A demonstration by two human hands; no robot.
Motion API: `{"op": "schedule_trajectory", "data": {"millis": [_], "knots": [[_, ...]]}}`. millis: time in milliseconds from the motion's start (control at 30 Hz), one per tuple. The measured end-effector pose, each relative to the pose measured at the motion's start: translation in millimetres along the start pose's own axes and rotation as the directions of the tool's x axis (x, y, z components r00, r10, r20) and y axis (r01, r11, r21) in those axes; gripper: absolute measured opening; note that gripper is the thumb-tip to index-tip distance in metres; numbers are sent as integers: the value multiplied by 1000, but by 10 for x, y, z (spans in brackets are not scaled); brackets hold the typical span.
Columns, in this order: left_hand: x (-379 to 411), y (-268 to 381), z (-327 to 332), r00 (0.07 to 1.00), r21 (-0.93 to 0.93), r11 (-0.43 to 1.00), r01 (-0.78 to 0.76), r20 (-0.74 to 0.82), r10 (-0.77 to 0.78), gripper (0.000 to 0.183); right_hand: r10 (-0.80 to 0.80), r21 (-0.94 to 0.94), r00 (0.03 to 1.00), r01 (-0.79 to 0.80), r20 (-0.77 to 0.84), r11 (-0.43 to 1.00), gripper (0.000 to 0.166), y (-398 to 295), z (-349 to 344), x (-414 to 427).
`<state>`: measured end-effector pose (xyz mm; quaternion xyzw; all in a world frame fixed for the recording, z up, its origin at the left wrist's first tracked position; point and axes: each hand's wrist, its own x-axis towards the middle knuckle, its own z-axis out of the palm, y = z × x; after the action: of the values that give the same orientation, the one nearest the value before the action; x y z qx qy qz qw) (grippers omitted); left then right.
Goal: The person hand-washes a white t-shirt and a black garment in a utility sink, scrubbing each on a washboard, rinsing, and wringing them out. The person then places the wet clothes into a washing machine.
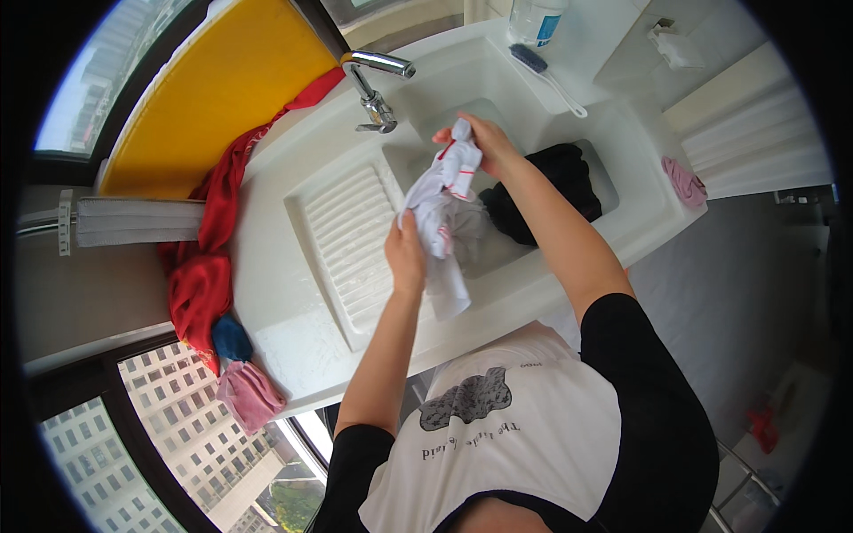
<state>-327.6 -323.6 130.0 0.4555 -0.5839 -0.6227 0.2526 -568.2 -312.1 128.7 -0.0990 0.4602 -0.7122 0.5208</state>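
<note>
Both hands grip a bunched white cloth garment (445, 180) with red trim, held above the laundry sink. My left hand (405, 255) holds its lower left side, beside the ribbed washboard (350, 240) moulded into the sink. Higher up, my right hand (490, 143) grips the top end, some of its fingers hidden behind the cloth. A loose flap of the garment hangs towards the sink's front rim (493, 336). Black cloth (553, 193) lies in the basin below my right forearm, partly in water.
A chrome faucet (376, 93) rises at the back rim. A scrubbing brush (546, 76) and a clear plastic container (533, 23) stand on the right ledge. Red fabric (213, 220), dark blue cloth (232, 338) and pink cloth (250, 396) line the left edge. Another pink cloth (684, 182) hangs over the right corner.
</note>
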Motion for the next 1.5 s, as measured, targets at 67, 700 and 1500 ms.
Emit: {"op": "schedule_trajectory", "data": {"millis": [67,700,1500], "knots": [[-270,76,410,964,387,886,-256,31,265,40,44,-67,999,-44,-3,997,40,-117,-413,50],[673,-1413,1378,932,935,327,-141,237,-276,86,-122,-974,968,209,218,-85,57,1291,-1448,311],[149,-91,976,925,-686,621,378,303,-228,58,113,60,808,-180,578,982,22,-859,28,-1218]]}}
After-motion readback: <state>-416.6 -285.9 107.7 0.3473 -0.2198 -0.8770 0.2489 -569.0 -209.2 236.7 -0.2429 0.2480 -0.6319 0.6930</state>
